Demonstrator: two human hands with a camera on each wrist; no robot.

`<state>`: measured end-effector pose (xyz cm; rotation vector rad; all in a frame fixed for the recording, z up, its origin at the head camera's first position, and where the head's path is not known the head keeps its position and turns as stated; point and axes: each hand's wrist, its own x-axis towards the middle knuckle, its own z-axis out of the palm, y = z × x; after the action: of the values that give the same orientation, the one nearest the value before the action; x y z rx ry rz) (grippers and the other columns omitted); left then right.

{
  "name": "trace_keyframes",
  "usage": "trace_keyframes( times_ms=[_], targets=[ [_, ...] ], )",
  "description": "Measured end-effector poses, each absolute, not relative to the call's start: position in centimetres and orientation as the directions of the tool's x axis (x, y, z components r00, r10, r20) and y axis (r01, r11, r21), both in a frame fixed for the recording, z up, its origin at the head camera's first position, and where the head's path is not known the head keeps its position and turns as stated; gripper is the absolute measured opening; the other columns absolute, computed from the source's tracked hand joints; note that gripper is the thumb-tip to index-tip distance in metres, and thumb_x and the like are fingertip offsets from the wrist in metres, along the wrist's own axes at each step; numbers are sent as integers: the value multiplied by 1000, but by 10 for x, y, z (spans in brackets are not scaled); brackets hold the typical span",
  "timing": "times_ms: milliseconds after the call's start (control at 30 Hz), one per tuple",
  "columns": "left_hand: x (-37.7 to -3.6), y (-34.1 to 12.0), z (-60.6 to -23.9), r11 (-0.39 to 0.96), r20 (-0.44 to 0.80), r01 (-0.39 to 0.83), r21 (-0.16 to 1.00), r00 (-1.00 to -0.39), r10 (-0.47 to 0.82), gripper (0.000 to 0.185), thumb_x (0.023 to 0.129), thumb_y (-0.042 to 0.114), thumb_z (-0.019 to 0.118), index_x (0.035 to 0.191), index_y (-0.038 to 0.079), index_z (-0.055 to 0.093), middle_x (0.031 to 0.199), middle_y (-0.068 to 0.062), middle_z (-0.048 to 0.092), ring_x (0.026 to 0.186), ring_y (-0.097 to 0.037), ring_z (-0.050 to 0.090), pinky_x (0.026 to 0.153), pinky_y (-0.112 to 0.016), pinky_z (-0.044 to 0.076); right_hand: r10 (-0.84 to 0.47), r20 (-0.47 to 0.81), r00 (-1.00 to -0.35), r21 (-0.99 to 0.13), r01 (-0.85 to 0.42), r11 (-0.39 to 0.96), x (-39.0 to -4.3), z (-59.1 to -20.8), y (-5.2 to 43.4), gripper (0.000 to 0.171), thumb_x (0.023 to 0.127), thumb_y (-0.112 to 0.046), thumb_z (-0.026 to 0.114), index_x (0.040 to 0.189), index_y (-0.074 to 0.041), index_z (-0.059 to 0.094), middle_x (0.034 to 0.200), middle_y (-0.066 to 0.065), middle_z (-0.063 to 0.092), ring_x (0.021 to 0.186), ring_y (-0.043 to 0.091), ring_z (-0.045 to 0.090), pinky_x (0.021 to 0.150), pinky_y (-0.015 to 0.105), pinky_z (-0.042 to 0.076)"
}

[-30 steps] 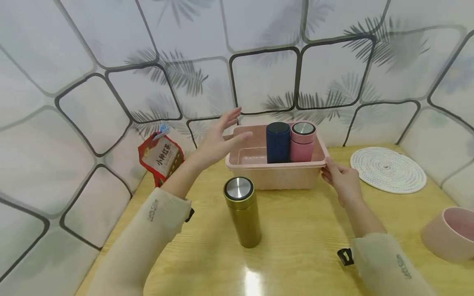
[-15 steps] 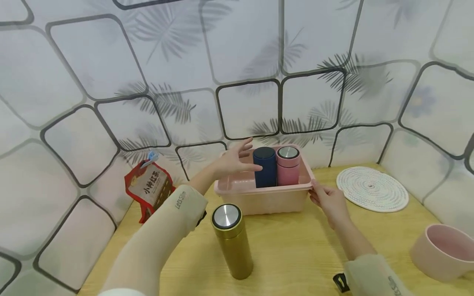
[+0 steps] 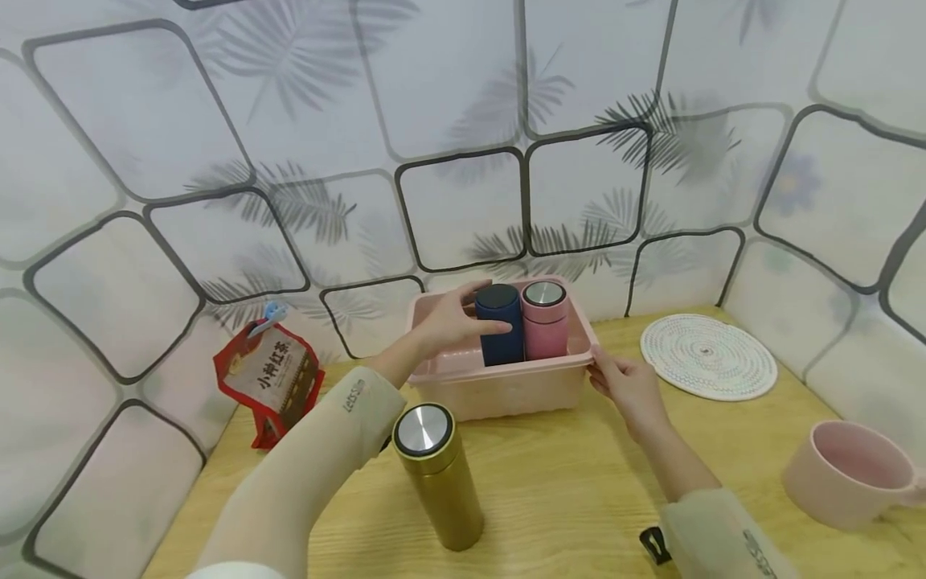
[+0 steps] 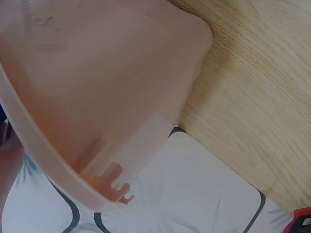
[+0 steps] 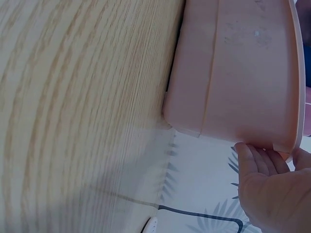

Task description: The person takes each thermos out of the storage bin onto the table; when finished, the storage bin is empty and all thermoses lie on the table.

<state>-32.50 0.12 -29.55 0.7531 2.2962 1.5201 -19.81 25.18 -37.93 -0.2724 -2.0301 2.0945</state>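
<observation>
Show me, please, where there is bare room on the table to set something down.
Bare tabletop lies between the gold flask and the right forearm, and between that forearm and the pink mug. The pink bin is crowded by the blue flask, pink flask and left hand.

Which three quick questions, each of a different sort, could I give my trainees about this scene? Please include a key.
1. Multiple choice: in the head view, the thumb of the left hand crosses the front of which bottle? A) gold B) dark blue C) pink
2. True or false: the gold bottle stands outside the pink bin, on the table.
3. Open: what does the right hand grip, and where?

Key:
1. B, the dark blue bottle.
2. True.
3. The pink bin, by its rim at the right-hand end.
</observation>
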Motion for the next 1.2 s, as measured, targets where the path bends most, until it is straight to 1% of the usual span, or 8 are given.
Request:
trace_keyframes(
  times_ms=[100,300,500,600,700,867,1067,1200],
  targets=[
    [-326,5,-298,293,55,259,921,-827,559,86,79,19,85,151,17,38,130,-7,60,123,-24,54,97,-37,47,279,13,-960,-999,-23,-30,-198,-380,252,57,103,-32,54,132,17,49,130,31,49,119,34,52,92,35,48],
    [-324,6,-300,255,91,261,931,-844,529,57,79,16,85,129,10,58,115,-8,67,108,-23,63,87,-34,53,285,6,-958,-999,-16,-34,-199,-379,250,58,102,-34,55,132,16,49,129,30,50,118,33,53,92,35,48],
    [-322,-5,-300,324,128,301,897,-878,461,54,77,25,88,123,13,62,106,-2,70,99,-18,66,84,-32,54,280,7,-960,-999,-17,-33,-199,-378,248,58,102,-34,55,133,15,48,131,29,49,119,33,53,91,34,48],
    [-322,-14,-296,346,171,338,875,-885,433,54,76,30,88,122,13,64,104,-3,70,95,-18,67,81,-34,55,286,7,-958,-999,-18,-36,-199,-378,248,56,102,-32,55,132,16,48,130,30,49,118,32,53,90,33,49],
    [-321,-24,-284,340,198,348,874,-893,405,59,77,33,87,127,14,63,107,-4,68,94,-19,65,80,-36,55,291,9,-957,-999,-21,-39,-199,-378,250,56,102,-30,54,132,17,47,129,31,48,117,32,53,89,32,49],
    [-311,-49,-252,297,230,337,894,-911,342,66,81,31,83,137,11,56,112,-10,65,98,-24,63,81,-37,54,282,5,-959,-999,-17,-39,-199,-378,250,56,103,-30,53,133,16,45,131,30,47,118,32,51,87,28,50],
    [-293,-70,-207,238,306,370,898,-914,268,63,83,27,81,138,10,55,115,-11,65,101,-23,64,84,-36,55,290,-2,-957,-1000,-7,-29,-199,-376,251,57,103,-32,53,133,16,45,129,30,47,114,27,54,87,28,50],
    [-275,-82,-177,205,364,417,886,-897,251,55,84,24,80,133,10,59,114,-12,66,101,-23,65,81,-35,56,279,-10,-960,-999,-1,-39,-199,-373,248,58,103,-32,53,134,16,43,130,31,45,115,28,53,86,27,50]
  ],
)
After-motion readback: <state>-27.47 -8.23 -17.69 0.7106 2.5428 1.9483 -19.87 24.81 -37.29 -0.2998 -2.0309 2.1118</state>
